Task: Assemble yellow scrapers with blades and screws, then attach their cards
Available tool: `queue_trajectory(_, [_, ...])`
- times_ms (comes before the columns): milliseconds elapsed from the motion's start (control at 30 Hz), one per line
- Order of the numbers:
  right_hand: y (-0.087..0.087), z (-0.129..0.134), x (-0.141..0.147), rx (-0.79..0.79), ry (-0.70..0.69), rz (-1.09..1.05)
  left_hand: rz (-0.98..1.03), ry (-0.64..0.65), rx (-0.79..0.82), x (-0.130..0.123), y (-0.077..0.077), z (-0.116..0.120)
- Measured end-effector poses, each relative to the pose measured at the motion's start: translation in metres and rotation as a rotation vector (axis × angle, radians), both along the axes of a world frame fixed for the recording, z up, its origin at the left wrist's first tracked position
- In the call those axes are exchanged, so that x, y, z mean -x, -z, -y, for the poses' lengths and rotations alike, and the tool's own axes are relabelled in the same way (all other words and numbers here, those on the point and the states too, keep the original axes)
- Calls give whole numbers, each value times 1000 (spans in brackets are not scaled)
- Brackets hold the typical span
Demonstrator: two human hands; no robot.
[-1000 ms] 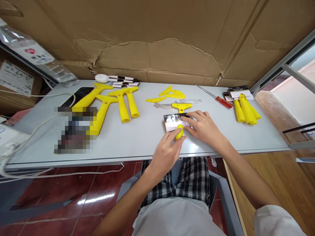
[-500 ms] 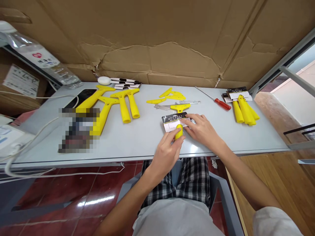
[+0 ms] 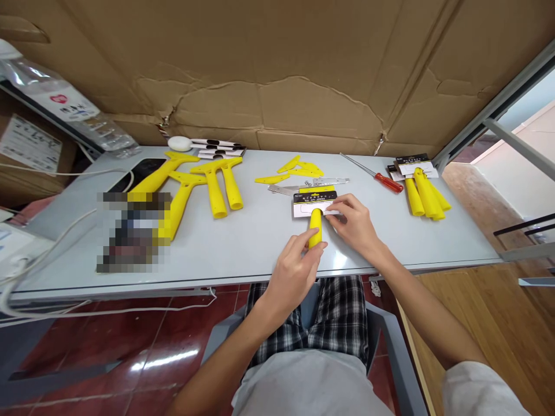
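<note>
Left hand (image 3: pixel 292 276) wrapped round a yellow plastic scraper handle (image 3: pixel 315 228), fingers clamped, its long axis running straight away from the person across the table (image 3: pixel 260 248), and that hand sat nearest it. Right hand (image 3: pixel 355 224), fingers spread apart, pressed a printed card (image 3: pixel 314 203) at the handle's far end. Since the earlier frame, the card had squared up level and more handle showed. Beyond the handle lay steel blades (image 3: pixel 284 189); further right, a red-handled screwdriver (image 3: pixel 389 182).

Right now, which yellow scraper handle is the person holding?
The yellow scraper handle in the left hand, resting on a black-and-white card. The other yellow handles lie on the table, with no hand on them.
</note>
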State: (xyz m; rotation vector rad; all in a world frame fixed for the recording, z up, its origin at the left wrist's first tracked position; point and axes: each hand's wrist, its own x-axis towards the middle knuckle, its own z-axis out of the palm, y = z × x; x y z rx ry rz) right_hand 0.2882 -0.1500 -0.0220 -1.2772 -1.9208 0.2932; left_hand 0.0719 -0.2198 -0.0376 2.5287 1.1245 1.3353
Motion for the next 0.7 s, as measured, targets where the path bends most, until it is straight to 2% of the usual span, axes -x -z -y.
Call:
queue_trajectory(333, [-6,-30,-3,44,106,143,-8,17,6,-2,-8,11])
queue_trajectory(500, [-9,-34,-1,112,196,285,-18,18,8,-4,-7,13])
queue_trajectory(700, [-7,-37,-1,121,210,301,38,55,60,-4,-5,12])
